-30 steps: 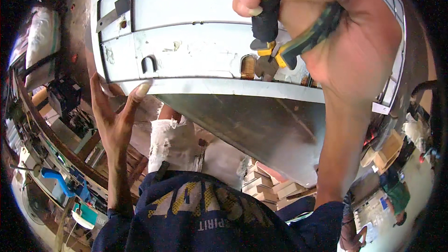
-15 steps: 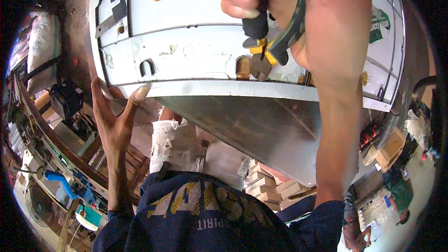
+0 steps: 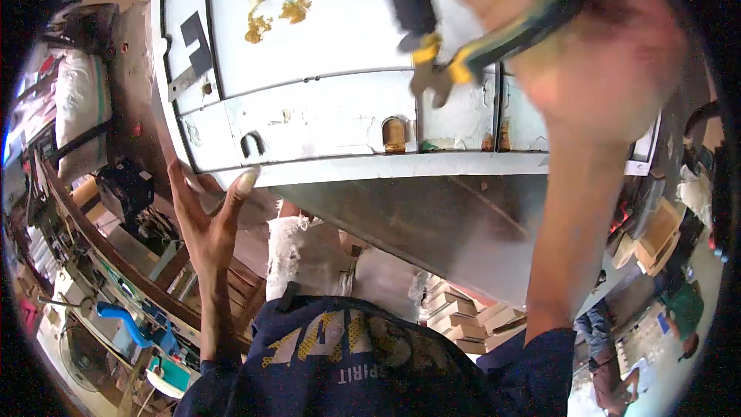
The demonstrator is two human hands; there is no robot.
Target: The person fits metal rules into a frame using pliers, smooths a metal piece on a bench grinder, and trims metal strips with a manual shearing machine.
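Pliers (image 3: 436, 81) hang over the white panel (image 3: 324, 120), handles spread, our right hand (image 3: 594, 54) closed around them. Brown stains (image 3: 278, 19) mark the panel; how much is finished, we cannot tell. Our left hand (image 3: 207, 220) has its thumb on the near edge, the grip beneath hidden. We judge room open leftward.

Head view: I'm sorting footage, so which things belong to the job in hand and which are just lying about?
Job in hand: pliers, in the right hand; white panel, the left hand on its edge.

Seemingly just lying about: white sack; blue curved object; open brown box.
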